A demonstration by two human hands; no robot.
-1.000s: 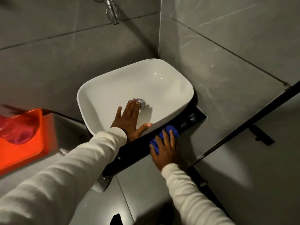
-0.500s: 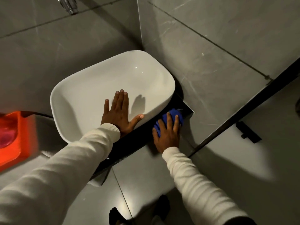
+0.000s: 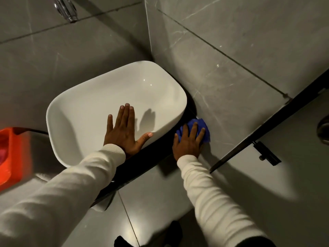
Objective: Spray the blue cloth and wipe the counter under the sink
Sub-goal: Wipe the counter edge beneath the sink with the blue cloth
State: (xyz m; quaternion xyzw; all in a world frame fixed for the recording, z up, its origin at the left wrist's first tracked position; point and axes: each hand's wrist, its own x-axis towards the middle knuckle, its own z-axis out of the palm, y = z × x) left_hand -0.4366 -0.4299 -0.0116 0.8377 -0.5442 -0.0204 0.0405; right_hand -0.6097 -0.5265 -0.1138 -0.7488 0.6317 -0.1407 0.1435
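Note:
A white vessel sink (image 3: 74, 113) sits on a narrow black counter (image 3: 142, 164) in a tiled corner. My left hand (image 3: 124, 132) lies flat with fingers spread on the sink's inner near wall, thumb over the rim. My right hand (image 3: 188, 141) presses a crumpled blue cloth (image 3: 201, 125) onto the right end of the counter, against the right wall. Most of the cloth is hidden under the fingers. No spray bottle is in view.
A chrome faucet (image 3: 66, 9) juts from the wall above the sink. An orange container (image 3: 14, 157) stands at the left edge. A black door frame (image 3: 267, 129) with a latch (image 3: 267, 155) runs diagonally at right. Grey floor tiles lie below.
My right hand has slid the blue cloth rightward along the counter to its end by the wall. My left hand stays planted on the sink. The camera view has shifted.

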